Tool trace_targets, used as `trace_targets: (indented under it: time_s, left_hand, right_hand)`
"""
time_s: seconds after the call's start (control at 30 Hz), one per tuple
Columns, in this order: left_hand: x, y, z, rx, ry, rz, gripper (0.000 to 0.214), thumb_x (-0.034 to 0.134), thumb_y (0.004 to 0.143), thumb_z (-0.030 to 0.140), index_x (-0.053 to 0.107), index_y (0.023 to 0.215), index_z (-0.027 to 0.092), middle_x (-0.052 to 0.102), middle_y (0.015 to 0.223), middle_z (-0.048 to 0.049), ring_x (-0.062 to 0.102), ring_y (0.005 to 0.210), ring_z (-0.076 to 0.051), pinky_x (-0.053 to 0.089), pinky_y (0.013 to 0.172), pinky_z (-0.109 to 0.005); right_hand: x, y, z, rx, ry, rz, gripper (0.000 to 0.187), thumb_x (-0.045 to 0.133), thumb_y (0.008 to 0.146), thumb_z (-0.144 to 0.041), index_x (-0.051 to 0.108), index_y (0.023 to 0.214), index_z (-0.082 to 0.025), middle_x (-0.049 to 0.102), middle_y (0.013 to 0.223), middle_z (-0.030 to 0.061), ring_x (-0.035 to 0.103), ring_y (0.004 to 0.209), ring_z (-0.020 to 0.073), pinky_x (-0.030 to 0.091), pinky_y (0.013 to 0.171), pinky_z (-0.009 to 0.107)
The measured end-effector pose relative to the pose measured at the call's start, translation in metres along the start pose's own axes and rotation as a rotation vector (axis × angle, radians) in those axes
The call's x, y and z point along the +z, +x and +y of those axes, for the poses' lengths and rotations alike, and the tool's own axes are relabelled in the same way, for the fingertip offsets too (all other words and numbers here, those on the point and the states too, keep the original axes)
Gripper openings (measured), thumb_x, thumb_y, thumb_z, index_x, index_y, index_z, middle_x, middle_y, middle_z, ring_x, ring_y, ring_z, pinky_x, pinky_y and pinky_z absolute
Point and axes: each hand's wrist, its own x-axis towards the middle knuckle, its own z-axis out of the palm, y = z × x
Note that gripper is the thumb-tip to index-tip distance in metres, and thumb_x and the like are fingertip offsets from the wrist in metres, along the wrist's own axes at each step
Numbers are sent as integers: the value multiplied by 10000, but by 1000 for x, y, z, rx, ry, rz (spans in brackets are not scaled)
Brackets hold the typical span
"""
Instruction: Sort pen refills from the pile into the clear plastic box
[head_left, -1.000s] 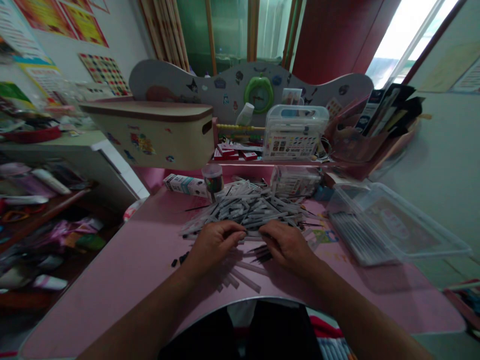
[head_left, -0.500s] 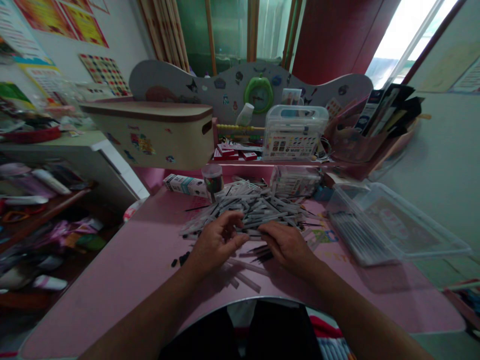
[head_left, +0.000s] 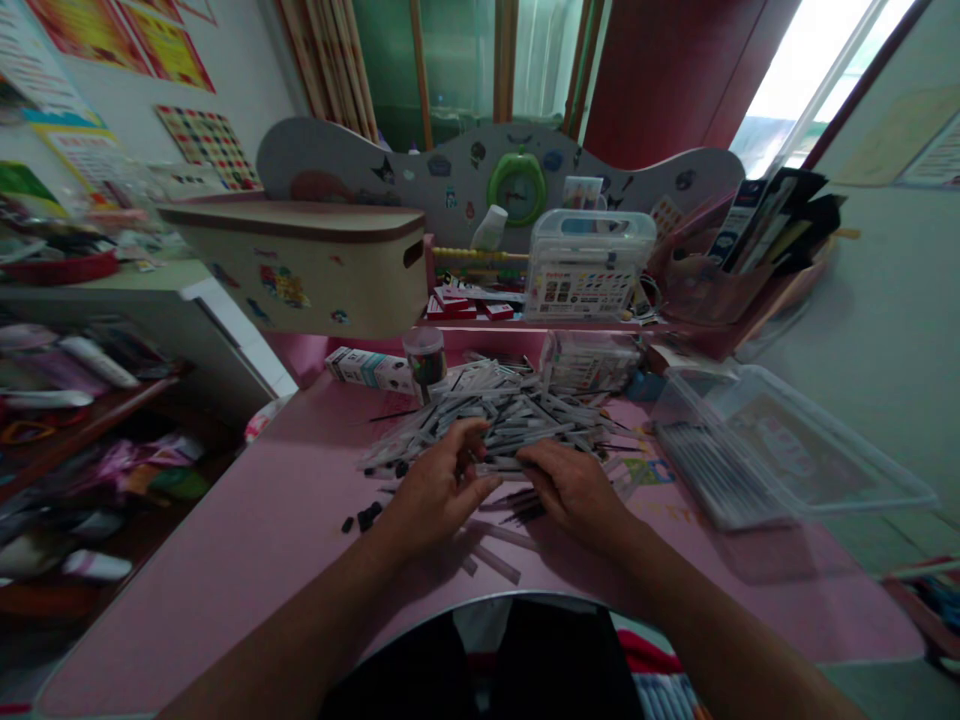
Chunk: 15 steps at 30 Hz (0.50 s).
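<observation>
A translucent pen tube (head_left: 501,473) lies level between my two hands, over the near edge of the pile. My right hand (head_left: 576,488) is closed, thumb and fingers pinching the tube's right end. My left hand (head_left: 439,490) is at the tube's left end, fingers curled and thumb stretched toward it; what its fingers hold is hidden. Just beyond spreads a heap of grey and clear pen tubes (head_left: 517,410). Thin dark refills (head_left: 525,508) lie beside my right hand. Loose tubes (head_left: 495,562) rest below my hands, and small black caps (head_left: 367,517) lie left of my left wrist.
An open clear plastic box (head_left: 795,450) with a stack of grey pens (head_left: 724,480) stands at the right. Behind the heap are a round clear jar (head_left: 425,360), a long carton (head_left: 371,370) and a clear case (head_left: 589,362). A cream bin (head_left: 322,270) overhangs the back left.
The tube between my hands shows more clearly now, and my left hand has shifted slightly to the right. My right hand has stayed in place.
</observation>
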Motion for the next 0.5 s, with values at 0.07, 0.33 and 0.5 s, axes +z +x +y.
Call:
trace_targets:
  time_s: [0.07,0.33,0.5]
  left_hand:
    - [0,1,0,-17,60,-1,236,508,905,393,570,1016,194,626,830,-16,580,692,-166,427,653,-291]
    - [-1,1,2,11,127,-23,152,448,920,286,574,895,204,622,802,-19,587,760,-185,423,714,-311]
    - [-1,0,0,47,17,-10,337,572,858,295,499,1174,204,634,964,-40,583,753,-165,440,676,-290]
  right_hand:
    - [0,0,0,-4,0,3,167,479,952,-142,628,1025,-161,687,886,84,641,814,182,473,722,276]
    - [1,0,0,-24,-22,-1,188,485,957,-147,635,1069,-160,723,939,88,671,830,191,497,737,291]
    - [1,0,0,-15,-51,8,184,480,963,-160,645,1044,-163,718,900,82,665,795,185,492,708,283]
